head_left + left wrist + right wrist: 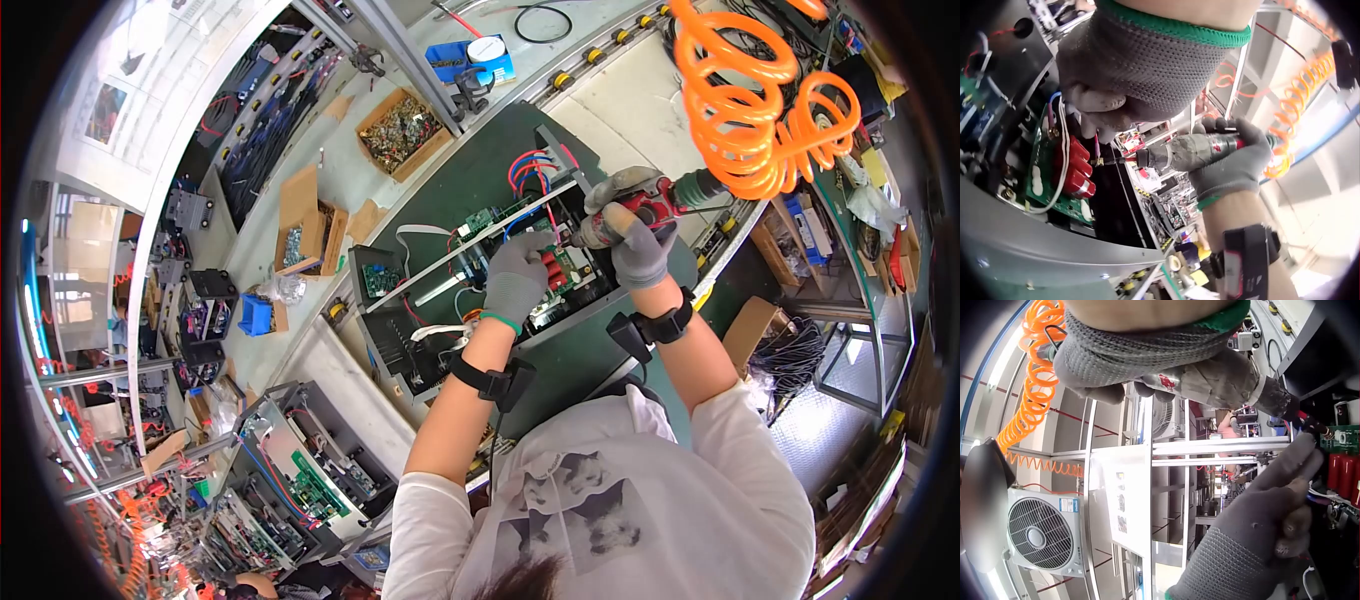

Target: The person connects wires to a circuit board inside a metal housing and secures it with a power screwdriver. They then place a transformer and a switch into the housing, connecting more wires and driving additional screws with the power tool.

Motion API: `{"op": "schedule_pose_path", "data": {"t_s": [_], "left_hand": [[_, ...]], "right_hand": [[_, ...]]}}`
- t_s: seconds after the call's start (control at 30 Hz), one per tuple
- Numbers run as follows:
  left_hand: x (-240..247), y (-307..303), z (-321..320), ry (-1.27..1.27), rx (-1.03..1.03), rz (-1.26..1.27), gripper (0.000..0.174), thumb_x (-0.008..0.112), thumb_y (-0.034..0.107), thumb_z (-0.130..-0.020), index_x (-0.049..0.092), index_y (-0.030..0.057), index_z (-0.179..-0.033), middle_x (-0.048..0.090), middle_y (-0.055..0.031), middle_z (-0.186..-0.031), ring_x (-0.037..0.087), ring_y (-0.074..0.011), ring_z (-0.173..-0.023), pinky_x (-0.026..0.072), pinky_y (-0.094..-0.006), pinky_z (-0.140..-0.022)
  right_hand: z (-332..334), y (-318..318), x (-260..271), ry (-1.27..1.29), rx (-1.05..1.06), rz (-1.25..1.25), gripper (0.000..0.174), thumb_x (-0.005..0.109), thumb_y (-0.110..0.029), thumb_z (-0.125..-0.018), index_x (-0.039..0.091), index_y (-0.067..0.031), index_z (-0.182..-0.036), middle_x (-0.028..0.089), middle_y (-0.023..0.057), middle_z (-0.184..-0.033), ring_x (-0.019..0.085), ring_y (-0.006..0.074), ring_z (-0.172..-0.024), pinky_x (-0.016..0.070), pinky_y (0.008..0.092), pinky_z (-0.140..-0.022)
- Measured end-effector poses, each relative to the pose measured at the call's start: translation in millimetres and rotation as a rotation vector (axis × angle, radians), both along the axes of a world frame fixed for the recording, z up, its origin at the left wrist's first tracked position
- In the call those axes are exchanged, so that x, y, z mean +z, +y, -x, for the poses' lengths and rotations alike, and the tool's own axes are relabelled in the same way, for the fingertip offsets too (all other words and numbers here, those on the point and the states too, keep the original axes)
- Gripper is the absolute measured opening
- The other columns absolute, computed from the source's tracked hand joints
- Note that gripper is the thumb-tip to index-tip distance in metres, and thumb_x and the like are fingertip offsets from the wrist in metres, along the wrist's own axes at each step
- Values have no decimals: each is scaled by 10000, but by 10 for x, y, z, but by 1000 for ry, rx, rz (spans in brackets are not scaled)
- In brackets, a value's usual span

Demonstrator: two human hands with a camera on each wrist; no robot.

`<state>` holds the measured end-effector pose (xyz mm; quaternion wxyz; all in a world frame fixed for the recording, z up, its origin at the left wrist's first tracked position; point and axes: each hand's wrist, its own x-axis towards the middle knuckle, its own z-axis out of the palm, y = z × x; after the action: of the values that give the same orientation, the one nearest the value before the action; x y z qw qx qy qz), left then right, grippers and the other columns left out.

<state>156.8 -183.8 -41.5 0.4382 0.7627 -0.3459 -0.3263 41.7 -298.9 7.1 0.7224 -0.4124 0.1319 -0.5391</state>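
Note:
A grey-gloved right hand [640, 250] grips a red air screwdriver [662, 202], its front wrapped in worn tape. The bit [1113, 162] points into an open metal case [580, 314] and meets a terminal beside a green circuit board [1040, 165]. Red cylindrical capacitors [1079, 178] stand on that board. The left hand [515, 280], also gloved, reaches over the case with its fingertips close by the bit tip. Its thumb and index finger pinch a thin pinkish wire [1097, 144], while the other fingers curl in, as the right wrist view shows.
An orange coiled air hose [740, 110] runs to the screwdriver. The case lies on a dark green mat [440, 200]. Cardboard boxes of small parts [400, 135] and a blue bin [256, 315] stand along the bench. More open cases [310, 470] sit at lower left.

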Motion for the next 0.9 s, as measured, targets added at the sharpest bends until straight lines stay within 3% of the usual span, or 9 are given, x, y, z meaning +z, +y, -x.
{"op": "schedule_pose_path", "data": {"t_s": [0.03,0.07,0.17,0.27,0.33,0.37,0.47,0.57,0.9], "left_hand": [[155,-3,19,-334,-39,-22,357,465,-32,-822,649,96,-1099,659,-108,-903,642,-248,-763,511,-332,-660],[257,-45,25,-370,-21,-44,334,471,-34,-800,647,98,-1050,628,-147,-1016,611,-332,-933,495,-389,-800],[295,-63,16,-441,-65,-2,316,478,-32,-790,641,103,-1025,611,-125,-1037,607,-335,-905,497,-401,-780],[259,-61,-47,-590,-221,21,339,498,-29,-772,630,127,-1043,598,-105,-1037,598,-332,-903,495,-412,-764],[134,-64,-120,-673,-313,-47,359,559,2,-744,619,151,-1066,585,-67,-1073,587,-299,-929,502,-396,-772],[73,-62,-145,-754,-409,-118,398,619,32,-717,608,175,-1088,571,-28,-1109,576,-267,-955,508,-379,-781],[139,-105,-154,-817,-521,-354,414,623,48,-724,609,189,-1112,576,-1,-1110,569,-246,-985,510,-371,-786],[213,-122,-154,-735,-495,-420,385,611,63,-749,612,193,-1112,575,11,-1120,569,-241,-985,510,-365,-792],[-34,-45,-248,-773,-514,-168,310,588,102,-793,650,211,-1076,548,51,-1161,554,-241,-1002,509,-356,-804]], "right_hand": [[2,9,6,1,4,0,324,600,45,-689,534,-21,-999,610,121,-843,599,190,-694,506,310,-621],[7,20,12,32,44,-8,322,590,63,-695,537,-22,-1000,611,120,-841,585,171,-659,492,286,-575],[-16,31,31,52,83,16,305,566,94,-703,548,-22,-985,609,118,-837,545,127,-576,444,229,-474],[-13,40,40,185,100,60,295,568,99,-694,553,-17,-966,602,110,-826,564,134,-623,462,248,-521],[-52,39,9,203,231,174,289,540,108,-690,536,-7,-955,603,100,-832,601,185,-769,507,313,-687],[-76,39,10,206,234,175,289,540,108,-690,536,-7,-955,603,100,-832,601,185,-769,507,313,-687],[-158,54,65,353,314,361,275,565,122,-699,539,-10,-939,583,80,-866,597,171,-800,522,318,-699],[-273,154,128,295,246,335,260,635,72,-652,539,-33,-870,569,33,-767,551,115,-673,448,250,-593],[-306,219,62,369,190,282,238,588,111,-653,531,-23,-840,546,41,-756,556,128,-682,465,270,-592]]}}
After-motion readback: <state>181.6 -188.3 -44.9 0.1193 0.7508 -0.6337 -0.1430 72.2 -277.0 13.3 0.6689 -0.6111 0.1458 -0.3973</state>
